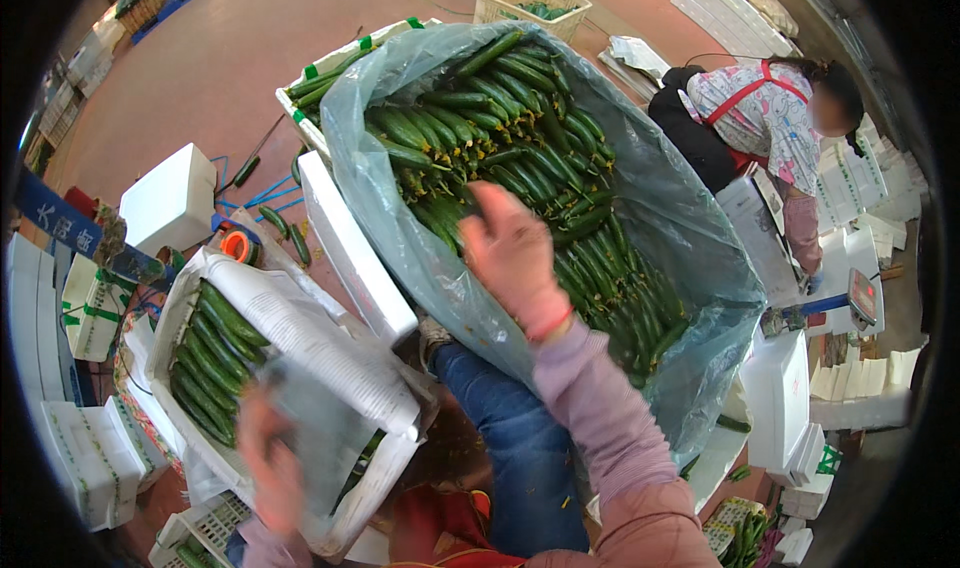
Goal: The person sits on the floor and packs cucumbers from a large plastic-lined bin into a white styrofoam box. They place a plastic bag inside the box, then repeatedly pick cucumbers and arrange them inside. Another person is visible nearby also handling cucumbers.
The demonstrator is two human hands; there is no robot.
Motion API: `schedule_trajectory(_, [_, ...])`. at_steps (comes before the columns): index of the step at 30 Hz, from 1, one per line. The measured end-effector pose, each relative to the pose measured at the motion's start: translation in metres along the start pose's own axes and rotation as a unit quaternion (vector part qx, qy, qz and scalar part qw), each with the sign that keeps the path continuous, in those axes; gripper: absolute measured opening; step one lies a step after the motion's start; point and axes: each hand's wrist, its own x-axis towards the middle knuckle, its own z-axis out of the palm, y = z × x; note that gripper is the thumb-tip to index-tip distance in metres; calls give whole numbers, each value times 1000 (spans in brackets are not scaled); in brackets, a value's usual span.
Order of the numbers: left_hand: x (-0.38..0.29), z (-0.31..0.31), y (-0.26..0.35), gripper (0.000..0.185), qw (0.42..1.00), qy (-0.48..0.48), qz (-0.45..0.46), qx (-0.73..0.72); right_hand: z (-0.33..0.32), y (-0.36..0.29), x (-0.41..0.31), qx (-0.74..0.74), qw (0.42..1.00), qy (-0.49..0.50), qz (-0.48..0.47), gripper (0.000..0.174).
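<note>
My right hand [514, 257] is over a large crate lined with a bluish plastic bag [679, 223]. Its thumb and fingers are apart, pointing at the green cucumbers [525, 159] piled in rows inside; whether it touches any is unclear. Some cucumbers carry yellow blossom ends. My left hand [270, 455], blurred, is over a white foam box [161, 350] lined with printed paper [300, 313]. Cucumbers [210, 373] lie side by side in the box's far-left part. A blurred translucent sheet [322, 425] is beside my left hand; whether the fingers hold it cannot be made out.
A white foam lid [356, 245] leans between box and crate. Loose cucumbers [300, 244], blue strapping [274, 197] and an orange tape roll [236, 247] lie near a foam box [169, 197]. At right, a person [757, 118] bends over near a scale [862, 298] and stacked foam boxes [776, 395].
</note>
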Motion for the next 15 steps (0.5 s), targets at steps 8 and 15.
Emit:
schedule_trajectory(8, [14, 129, 133, 57, 927, -327, 171, 66, 125, 241, -2, -197, 882, -309, 297, 69])
schedule_trajectory(15, [68, 171, 144, 78, 855, -151, -296, -399, 33, 202, 16, 276, 789, -318, 448, 67])
